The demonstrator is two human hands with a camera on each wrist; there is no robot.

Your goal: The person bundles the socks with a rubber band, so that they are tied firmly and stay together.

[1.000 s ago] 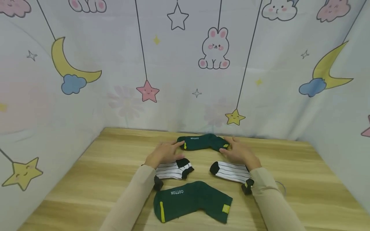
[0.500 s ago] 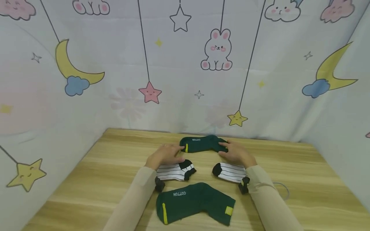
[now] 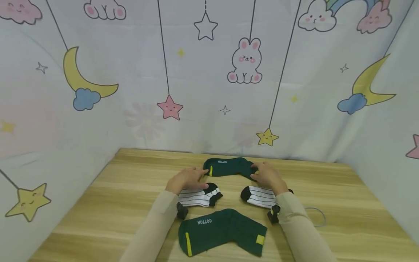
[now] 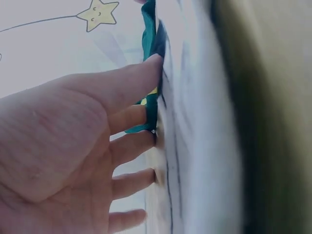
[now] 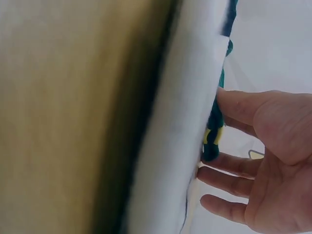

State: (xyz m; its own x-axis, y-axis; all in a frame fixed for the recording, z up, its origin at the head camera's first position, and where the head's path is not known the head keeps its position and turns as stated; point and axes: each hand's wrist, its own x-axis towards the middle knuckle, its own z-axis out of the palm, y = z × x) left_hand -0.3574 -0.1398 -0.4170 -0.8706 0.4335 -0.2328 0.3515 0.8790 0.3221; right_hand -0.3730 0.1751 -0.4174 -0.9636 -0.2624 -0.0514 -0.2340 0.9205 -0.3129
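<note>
In the head view, a dark green sock [image 3: 229, 168] marked COTTON lies flat at the back of the table. My left hand [image 3: 188, 178] touches its toe end with a fingertip, fingers spread and thumb over the black heel of a striped sock [image 3: 194, 197]. At the cuff end, my right hand [image 3: 267, 176] rests its thumb and fingers on the green fabric, partly covering the yellow patch. The right wrist view shows that cuff [image 5: 213, 139] between thumb and fingertips. A second striped sock [image 3: 261, 196] lies under the right wrist. Closer to the front lies another green sock [image 3: 222, 233].
Black wrist-camera mounts [image 3: 273, 214] sit at both sleeves. A thin pale loop of cord [image 3: 317, 217] lies on the wooden table [image 3: 347, 203] beside the right forearm. Printed fabric walls [image 3: 196, 127] enclose the table at the back and sides.
My right hand has shifted slightly left, over the far green sock's cuff, covering more of its yellow patch. The left hand stays by the toe. The head view has shifted slightly.
</note>
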